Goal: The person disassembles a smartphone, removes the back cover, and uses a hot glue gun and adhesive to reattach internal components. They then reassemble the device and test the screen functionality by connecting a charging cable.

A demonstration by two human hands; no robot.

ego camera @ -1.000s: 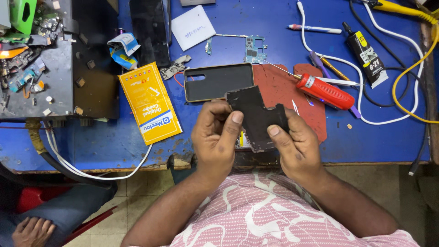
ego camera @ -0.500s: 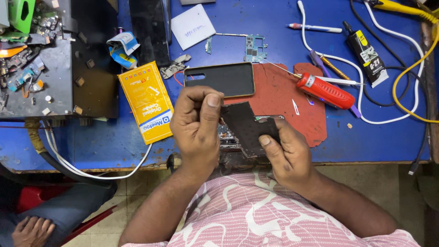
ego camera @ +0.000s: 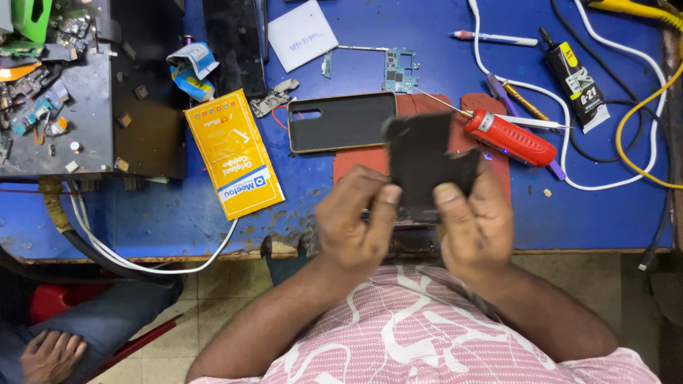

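A thin black sheet-like part (ego camera: pixel 421 162) is held upright above the front of the blue table (ego camera: pixel 142 220). My right hand (ego camera: pixel 475 222) pinches its lower right edge between thumb and fingers. My left hand (ego camera: pixel 353 222) grips its lower left edge, the thumb near the bottom. Under the sheet lies a red mat (ego camera: pixel 356 165). A black phone case (ego camera: pixel 341 121) rests just behind, at the mat's far left. A red-handled screwdriver (ego camera: pixel 509 137) lies on the mat to the right.
A yellow packet (ego camera: pixel 233 152) lies left of the mat. A circuit board (ego camera: pixel 399 69), a white note (ego camera: pixel 302 33), a pen (ego camera: pixel 494 38), a black glue tube (ego camera: pixel 575 70) and white and yellow cables sit farther back. A cluttered dark tray (ego camera: pixel 85 121) fills the left. Another person's hand (ego camera: pixel 51 353) shows bottom left.
Both hands have lifted the black sheet and turned it more upright, moving it right and farther over the red mat. My left hand went from open beside it to gripping its edge.
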